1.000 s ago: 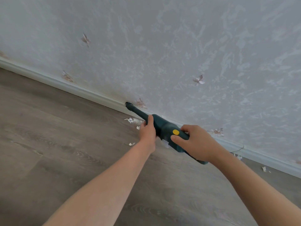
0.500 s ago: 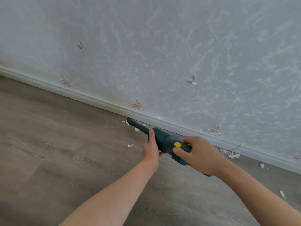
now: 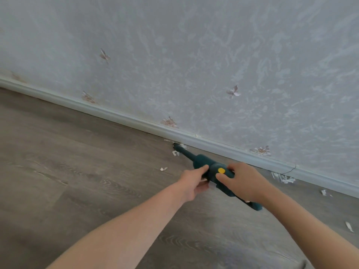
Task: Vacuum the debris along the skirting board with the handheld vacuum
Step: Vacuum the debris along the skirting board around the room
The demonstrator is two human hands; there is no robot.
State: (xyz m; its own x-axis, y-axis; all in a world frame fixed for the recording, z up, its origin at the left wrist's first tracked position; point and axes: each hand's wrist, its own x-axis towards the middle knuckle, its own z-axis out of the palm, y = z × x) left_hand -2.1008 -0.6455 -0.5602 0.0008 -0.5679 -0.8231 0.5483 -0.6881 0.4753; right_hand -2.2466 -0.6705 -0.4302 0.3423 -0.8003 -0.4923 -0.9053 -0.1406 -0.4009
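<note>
A dark green handheld vacuum (image 3: 202, 162) with a yellow button lies low over the wood floor, its narrow nozzle (image 3: 177, 148) touching white scraps at the foot of the pale skirting board (image 3: 124, 118). My right hand (image 3: 244, 180) grips the rear body and handle, thumb just below the yellow button. My left hand (image 3: 194, 181) holds the front of the body from the left, thumb on top. White debris lies by the nozzle (image 3: 175, 153), on the floor to its left (image 3: 163, 169), and in a bigger pile (image 3: 282, 177) along the board to my right.
A grey patterned wall (image 3: 194, 65) rises above the skirting board, which has a crack (image 3: 290, 169) near the bigger pile. Loose scraps (image 3: 349, 226) lie on the floor at the far right. Grey wood flooring (image 3: 68, 171) spreads to the left.
The nozzle has come down from the skirting board onto the floor scraps at its foot. My view has tilted down, showing more floor and debris on the right.
</note>
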